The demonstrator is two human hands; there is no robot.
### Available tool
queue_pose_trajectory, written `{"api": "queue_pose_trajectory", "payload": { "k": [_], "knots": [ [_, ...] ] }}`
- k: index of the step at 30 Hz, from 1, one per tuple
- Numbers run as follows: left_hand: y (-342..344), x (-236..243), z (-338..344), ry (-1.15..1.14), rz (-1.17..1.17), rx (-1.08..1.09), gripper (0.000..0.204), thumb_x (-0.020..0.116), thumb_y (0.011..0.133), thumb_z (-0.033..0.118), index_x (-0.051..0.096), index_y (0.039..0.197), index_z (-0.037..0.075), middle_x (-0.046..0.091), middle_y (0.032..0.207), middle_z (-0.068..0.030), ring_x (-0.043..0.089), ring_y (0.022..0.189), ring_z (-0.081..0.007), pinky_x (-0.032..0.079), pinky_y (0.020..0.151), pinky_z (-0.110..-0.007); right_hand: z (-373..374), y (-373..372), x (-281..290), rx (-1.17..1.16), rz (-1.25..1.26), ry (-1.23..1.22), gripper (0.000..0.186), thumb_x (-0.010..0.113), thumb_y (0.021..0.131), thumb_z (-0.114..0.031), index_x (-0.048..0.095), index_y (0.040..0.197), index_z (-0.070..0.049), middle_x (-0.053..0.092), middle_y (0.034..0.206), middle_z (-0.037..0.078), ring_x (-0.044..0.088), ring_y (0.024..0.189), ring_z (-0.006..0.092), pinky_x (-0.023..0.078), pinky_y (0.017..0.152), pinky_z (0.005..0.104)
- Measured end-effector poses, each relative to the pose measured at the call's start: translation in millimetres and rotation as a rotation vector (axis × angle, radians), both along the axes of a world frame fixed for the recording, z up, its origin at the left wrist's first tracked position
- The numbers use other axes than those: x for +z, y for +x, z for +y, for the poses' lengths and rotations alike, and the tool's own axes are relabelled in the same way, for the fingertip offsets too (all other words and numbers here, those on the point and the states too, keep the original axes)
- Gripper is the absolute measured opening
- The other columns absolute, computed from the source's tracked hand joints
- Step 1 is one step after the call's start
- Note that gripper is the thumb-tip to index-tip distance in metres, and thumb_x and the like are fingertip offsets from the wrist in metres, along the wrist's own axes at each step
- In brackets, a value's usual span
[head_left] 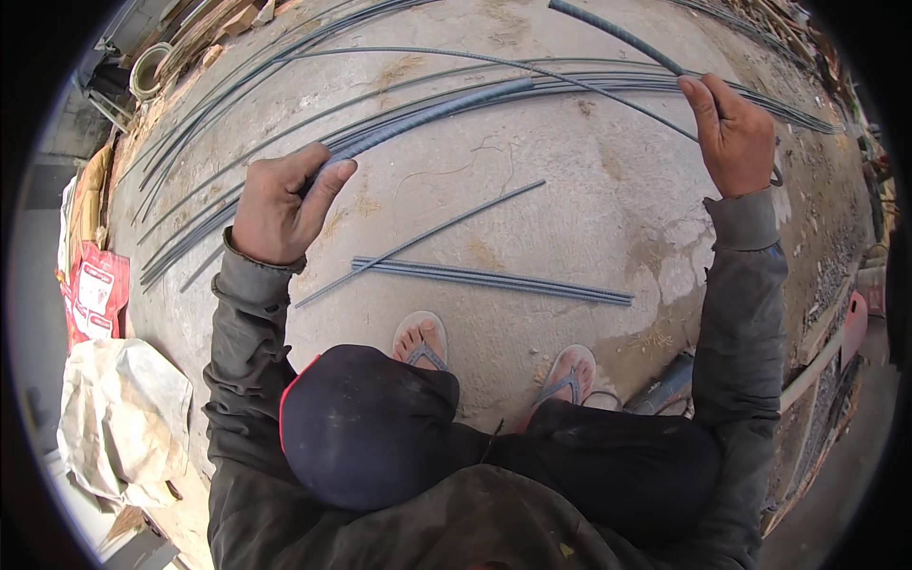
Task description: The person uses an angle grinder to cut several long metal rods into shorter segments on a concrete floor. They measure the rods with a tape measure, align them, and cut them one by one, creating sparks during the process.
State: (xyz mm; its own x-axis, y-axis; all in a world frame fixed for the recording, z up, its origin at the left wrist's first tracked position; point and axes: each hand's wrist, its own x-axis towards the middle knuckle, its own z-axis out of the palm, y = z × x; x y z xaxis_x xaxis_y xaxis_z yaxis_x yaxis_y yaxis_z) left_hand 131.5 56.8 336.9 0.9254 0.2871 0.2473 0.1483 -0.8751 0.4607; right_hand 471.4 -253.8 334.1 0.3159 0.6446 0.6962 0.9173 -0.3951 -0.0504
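My left hand [285,204] is closed around one end of a short ribbed steel bar [432,116]. The bar points away to the right, above the long bars lying on the floor. Out to the far right, my right hand [733,138] grips another ribbed steel bar [617,36], which slants up toward the top of the view; a bit of its end shows below the hand. Between my arms, several short bars [494,276] lie side by side on the concrete. One single bar [475,214] rests diagonally across their left end.
Long thin steel bars [608,78] stretch across the floor [579,209] ahead. A red bag [95,294] and a pale sack [114,408] are at the left. A blue tool [665,380] lies by my right foot. Scrap wood and a white ring-shaped object [147,71] are far left.
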Motion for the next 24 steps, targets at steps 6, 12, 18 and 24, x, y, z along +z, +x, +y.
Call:
{"api": "queue_pose_trajectory", "payload": {
  "k": [6, 12, 18, 24],
  "knots": [
    [-9.3, -81.5, 3.6, 0.267, 0.102, -0.18, 0.039, 0.068, 0.099, 0.038, 0.064, 0.081, 0.004, 0.056, 0.058, -0.0136, 0.059, 0.051, -0.0309, 0.045, 0.049, -0.043, -44.6, 42.5, -36.4, -0.24, 0.304, 0.029, 0.055, 0.058, 0.101, -0.058, 0.074, 0.096, -0.005, 0.049, 0.06, 0.015, 0.045, 0.055, 0.0251, 0.041, 0.057, 0.0398],
    [62.8, -214.7, -61.7, -0.076, 0.263, 0.017, 0.036, 0.069, 0.097, 0.039, 0.07, 0.105, 0.004, 0.068, 0.083, -0.0183, 0.068, 0.076, -0.0342, 0.053, 0.066, -0.044, -57.5, 18.5, -60.1, -0.287, 0.394, -0.021, 0.051, 0.06, 0.102, -0.051, 0.072, 0.094, -0.002, 0.046, 0.06, 0.013, 0.041, 0.057, 0.0208, 0.039, 0.056, 0.0364],
    [29.3, -289.4, -74.5, 0.191, 0.254, -0.06, 0.075, 0.074, 0.09, 0.044, 0.046, 0.152, 0.013, 0.045, 0.15, -0.0177, 0.046, 0.136, -0.0365, 0.039, 0.111, -0.051, -56.6, 18.4, -47.7, -0.224, 0.351, -0.011, 0.043, 0.065, 0.102, -0.041, 0.07, 0.092, 0.001, 0.041, 0.06, 0.009, 0.036, 0.059, 0.0161, 0.036, 0.054, 0.0334],
    [53.2, -219.6, 17.2, 0.412, -0.065, 0.18, 0.078, 0.074, 0.091, 0.047, 0.042, 0.154, 0.013, 0.044, 0.151, -0.0192, 0.044, 0.137, -0.0392, 0.037, 0.113, -0.052, -55.5, 32.4, 33.7, -0.035, 0.213, 0.016, 0.044, 0.064, 0.103, -0.037, 0.064, 0.086, 0.003, 0.037, 0.062, 0.007, 0.034, 0.06, 0.0128, 0.033, 0.053, 0.0325]
  ]
}}
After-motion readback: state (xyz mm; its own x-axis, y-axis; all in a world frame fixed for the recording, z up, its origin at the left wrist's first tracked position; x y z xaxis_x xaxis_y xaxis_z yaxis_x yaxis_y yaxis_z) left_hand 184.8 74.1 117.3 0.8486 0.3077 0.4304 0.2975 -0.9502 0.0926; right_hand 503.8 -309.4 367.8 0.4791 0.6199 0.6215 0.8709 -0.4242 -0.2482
